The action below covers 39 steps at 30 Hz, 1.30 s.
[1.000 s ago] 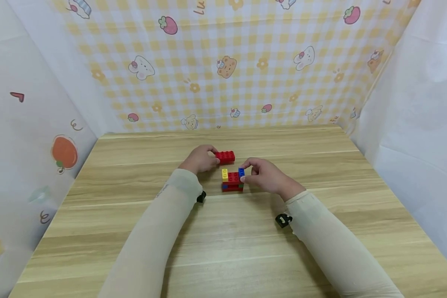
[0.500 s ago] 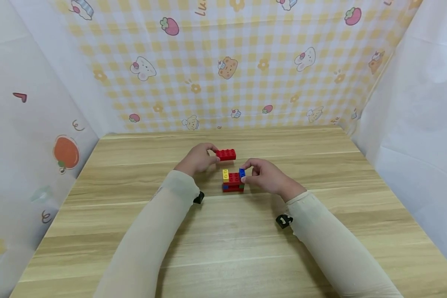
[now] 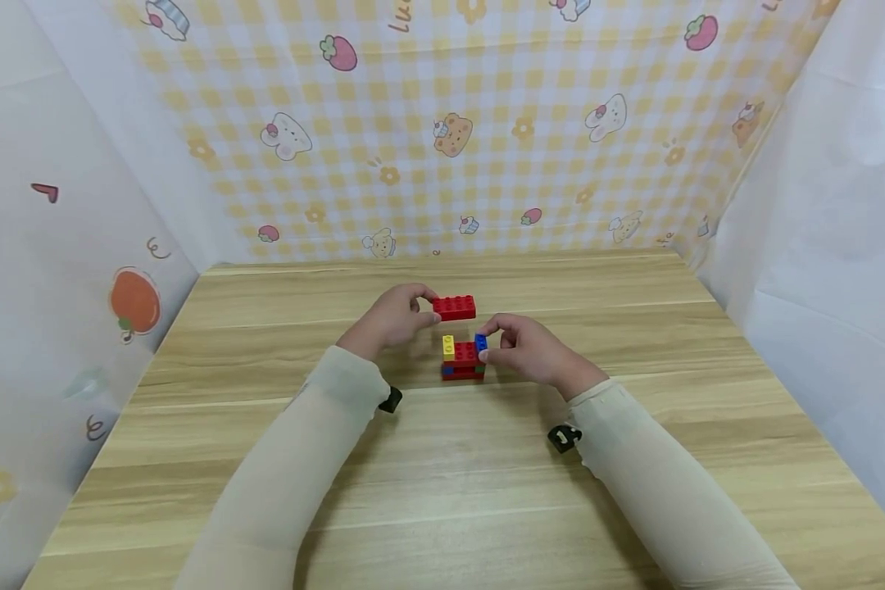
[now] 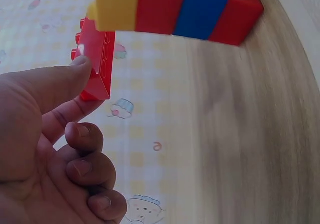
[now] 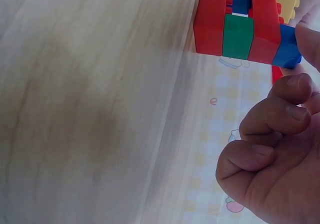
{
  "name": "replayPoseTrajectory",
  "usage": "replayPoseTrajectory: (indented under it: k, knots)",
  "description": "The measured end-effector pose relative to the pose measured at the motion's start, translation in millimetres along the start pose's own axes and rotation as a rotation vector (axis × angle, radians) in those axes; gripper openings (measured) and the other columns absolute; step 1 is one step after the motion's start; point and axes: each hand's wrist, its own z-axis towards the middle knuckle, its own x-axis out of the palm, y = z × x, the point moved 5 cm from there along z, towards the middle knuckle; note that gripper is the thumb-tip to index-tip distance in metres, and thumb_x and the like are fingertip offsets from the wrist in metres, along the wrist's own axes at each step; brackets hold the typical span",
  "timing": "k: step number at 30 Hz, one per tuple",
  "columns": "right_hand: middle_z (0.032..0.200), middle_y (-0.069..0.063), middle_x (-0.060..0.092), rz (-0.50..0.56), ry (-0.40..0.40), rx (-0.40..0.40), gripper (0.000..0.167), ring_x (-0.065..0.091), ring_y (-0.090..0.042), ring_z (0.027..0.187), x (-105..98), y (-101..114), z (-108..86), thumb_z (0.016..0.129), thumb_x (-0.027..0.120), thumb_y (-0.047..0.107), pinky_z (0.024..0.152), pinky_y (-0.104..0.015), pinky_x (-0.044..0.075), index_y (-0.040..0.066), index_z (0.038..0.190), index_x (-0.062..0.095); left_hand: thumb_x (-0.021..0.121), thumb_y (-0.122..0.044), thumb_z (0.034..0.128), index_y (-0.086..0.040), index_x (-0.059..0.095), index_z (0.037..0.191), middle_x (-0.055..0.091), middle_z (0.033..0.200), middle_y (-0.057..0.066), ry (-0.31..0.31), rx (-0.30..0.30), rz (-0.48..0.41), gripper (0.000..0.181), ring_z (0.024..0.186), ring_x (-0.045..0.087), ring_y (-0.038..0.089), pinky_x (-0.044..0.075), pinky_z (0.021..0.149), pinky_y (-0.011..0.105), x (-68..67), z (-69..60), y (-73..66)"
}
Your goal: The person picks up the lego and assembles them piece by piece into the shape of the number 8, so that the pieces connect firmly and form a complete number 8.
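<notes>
My left hand (image 3: 392, 319) pinches a red building brick (image 3: 454, 308) by its left end, between thumb and index finger. The brick is raised off the table, behind a small brick stack; its studs face up. In this stack, red bricks (image 3: 464, 352) alternate with smaller ones: a green brick (image 5: 238, 37) and a blue one sit between two red layers. On top are a yellow brick (image 3: 448, 348) at the left end and a blue brick (image 3: 481, 342) at the right. My right hand (image 3: 527, 351) pinches that top blue brick; its other fingers are curled.
The stack stands on a wood-grain table (image 3: 442, 492). A checked cloth (image 3: 413, 197) with cartoon prints hangs behind the table's far edge. White sheets hang at the left (image 3: 59, 270) and right (image 3: 819, 246). Each wrist carries a small black device.
My left hand has lifted the red brick from the table and shifted it slightly rightward. My right hand keeps its pinch on the blue brick, and the stack stays in place.
</notes>
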Motion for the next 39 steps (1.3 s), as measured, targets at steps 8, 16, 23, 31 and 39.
replayPoseTrajectory:
  k: [8,16,23,31,39]
  knots:
    - [0.072,-0.003,0.050,0.000,0.008,-0.002,0.028,0.048,-0.021,0.063,-0.7,1.4,-0.6,0.098,0.078,0.021,0.057,-0.030,0.040,0.015,0.123,0.068,0.071,-0.030,0.1025,-0.018,0.066,0.133,0.044,0.076,0.003,-0.011,0.065,-0.051,0.033,0.062,0.041,0.019,0.037,0.061,0.033,-1.8,-16.1,-7.8]
    - [0.073,-0.003,0.050,0.021,0.012,-0.007,0.029,0.047,-0.020,0.062,0.5,2.3,-1.7,0.098,0.077,0.022,0.055,-0.029,0.040,0.013,0.124,0.067,0.070,-0.029,0.1032,-0.017,0.066,0.133,0.043,0.077,0.003,-0.007,0.102,-0.124,0.033,0.064,0.040,0.020,0.036,0.063,0.034,5.5,-31.3,-7.6]
    - [0.069,-0.002,0.049,0.038,0.003,-0.017,0.026,0.044,-0.018,0.059,0.2,-0.5,-1.3,0.098,0.077,0.021,0.053,-0.029,0.037,0.011,0.120,0.067,0.072,-0.029,0.1022,-0.018,0.066,0.132,0.043,0.079,0.002,-0.013,0.123,-0.174,0.032,0.066,0.041,0.020,0.036,0.063,0.033,16.9,-38.7,-4.8]
    - [0.068,-0.001,0.048,0.057,-0.002,-0.008,0.026,0.043,-0.017,0.057,-0.1,-2.5,-1.1,0.098,0.077,0.020,0.051,-0.028,0.036,0.013,0.121,0.070,0.072,-0.027,0.1024,-0.015,0.066,0.134,0.042,0.080,0.002,-0.029,0.126,-0.222,0.035,0.065,0.037,0.019,0.034,0.062,0.032,26.9,-43.8,-1.1]
    - [0.068,-0.001,0.048,0.062,0.000,-0.009,0.026,0.042,-0.017,0.058,0.5,-1.3,-1.9,0.097,0.078,0.020,0.052,-0.028,0.036,0.012,0.121,0.070,0.072,-0.025,0.1021,-0.015,0.066,0.133,0.043,0.081,0.003,-0.035,0.119,-0.224,0.033,0.065,0.038,0.019,0.035,0.063,0.033,28.7,-47.4,-1.0]
